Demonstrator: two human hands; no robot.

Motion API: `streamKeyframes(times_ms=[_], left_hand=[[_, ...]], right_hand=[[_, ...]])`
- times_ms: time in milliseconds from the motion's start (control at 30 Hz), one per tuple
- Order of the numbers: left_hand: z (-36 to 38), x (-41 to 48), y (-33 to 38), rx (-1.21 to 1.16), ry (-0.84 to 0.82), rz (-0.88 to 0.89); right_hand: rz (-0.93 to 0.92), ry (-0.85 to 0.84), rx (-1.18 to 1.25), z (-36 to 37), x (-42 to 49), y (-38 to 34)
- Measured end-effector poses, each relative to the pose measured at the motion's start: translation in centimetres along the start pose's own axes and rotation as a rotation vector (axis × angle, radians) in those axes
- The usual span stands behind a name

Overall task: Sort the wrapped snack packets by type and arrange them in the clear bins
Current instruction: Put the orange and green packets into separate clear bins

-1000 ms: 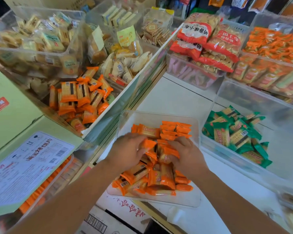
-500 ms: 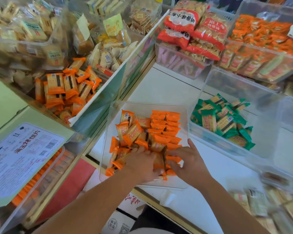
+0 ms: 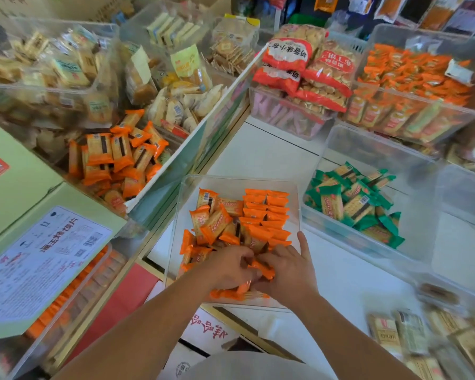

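The person is working at the near end of the clear bin (image 3: 239, 181), which is sitting on the white tabletop (image 3: 261, 154) and holding only orange packets (image 3: 254, 242). The left hand (image 3: 228, 267) is curling its fingers down around a few of those packets. The right hand (image 3: 288, 272) is meeting it from the other side, most of its fingers closing on a packet between the two hands and one finger stretching along the bin's right wall.

The step in hand looks like tidying. A standing row (image 3: 266, 212) is already running along the right side of the bin, while a loose heap (image 3: 211, 223) is lying tilted on the left. To do this well, the person should be gathering a few packets at a time, turning them all the same way, and pressing them upright against the existing row so it is not toppling. A light grip is best, since the biscuits inside probably crack easily. The green packets (image 3: 354, 198) are lying in the next bin (image 3: 376, 144) to the right, so nothing is mixing.
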State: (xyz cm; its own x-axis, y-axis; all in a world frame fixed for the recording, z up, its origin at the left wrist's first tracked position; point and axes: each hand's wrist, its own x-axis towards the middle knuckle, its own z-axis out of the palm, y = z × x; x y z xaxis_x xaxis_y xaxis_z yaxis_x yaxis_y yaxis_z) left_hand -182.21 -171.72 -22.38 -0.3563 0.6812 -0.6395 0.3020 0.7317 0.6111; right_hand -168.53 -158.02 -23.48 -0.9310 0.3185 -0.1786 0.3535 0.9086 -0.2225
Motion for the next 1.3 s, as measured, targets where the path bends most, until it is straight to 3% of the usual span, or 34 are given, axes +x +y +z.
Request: streamKeyframes(times_ms=[133, 233, 333, 433, 533, 700, 833, 967, 1033, 1100, 1167, 1233, 1300], left_hand=[[0.2, -0.1, -0.3, -0.379, 0.132, -0.095], [-0.2, -0.6, 0.5, -0.484, 0.063, -0.075], [-0.4, -1.3, 0.1, -0.330, 0.074, -0.034], [-1.4, -2.4, -3.2, 0.178, 0.201, 0.074], [-2.3, -3.3, -5.2, 0.468, 0.127, 0.171], [-3.5, -3.1, -3.6, 0.384, 0.210, 0.228], [-6.1, -2.6, -3.1, 0.205, 0.413, 0.180], [-5.9, -2.5, -2.8, 0.521, 0.659, 0.274], [-3.8, -3.0, -2.0, 0.420, 0.578, 0.321], [-1.5, -3.3, -1.6, 0.318, 0.315, 0.291], [0.2, -3.1, -1.8, 0.381, 0.141, 0.311], [0.8, -2.3, -2.2, 0.465, 0.099, 0.373], [0.8, -1.2, -2.9, 0.574, 0.165, 0.425]], right_hand=[[0.010, -0.008, -0.020, -0.3, 0.1, -0.8], [0.022, -0.005, -0.038, -0.6, 0.0, -1.2], [0.034, -0.009, -0.031, -0.5, 0.1, -1.0], [-0.005, -0.003, 0.017, 0.1, 0.0, -0.1], [-0.058, 0.005, 0.047, 0.2, -0.3, 0.4], [-0.041, -0.160, -0.070, -1.0, -0.1, -0.4], [0.005, -0.140, -0.113, -1.2, 0.1, -0.8], [0.028, -0.069, -0.135, -0.5, 0.2, -1.0], [0.000, -0.075, -0.184, -0.1, 0.4, -1.0], [-0.023, -0.120, -0.217, 0.2, 0.7, -1.0], [-0.042, -0.109, -0.204, 0.4, 1.0, -1.0], [-0.027, -0.030, -0.132, 0.1, 1.2, -1.0], [0.012, 0.077, -0.038, -0.7, 1.7, -1.0]])
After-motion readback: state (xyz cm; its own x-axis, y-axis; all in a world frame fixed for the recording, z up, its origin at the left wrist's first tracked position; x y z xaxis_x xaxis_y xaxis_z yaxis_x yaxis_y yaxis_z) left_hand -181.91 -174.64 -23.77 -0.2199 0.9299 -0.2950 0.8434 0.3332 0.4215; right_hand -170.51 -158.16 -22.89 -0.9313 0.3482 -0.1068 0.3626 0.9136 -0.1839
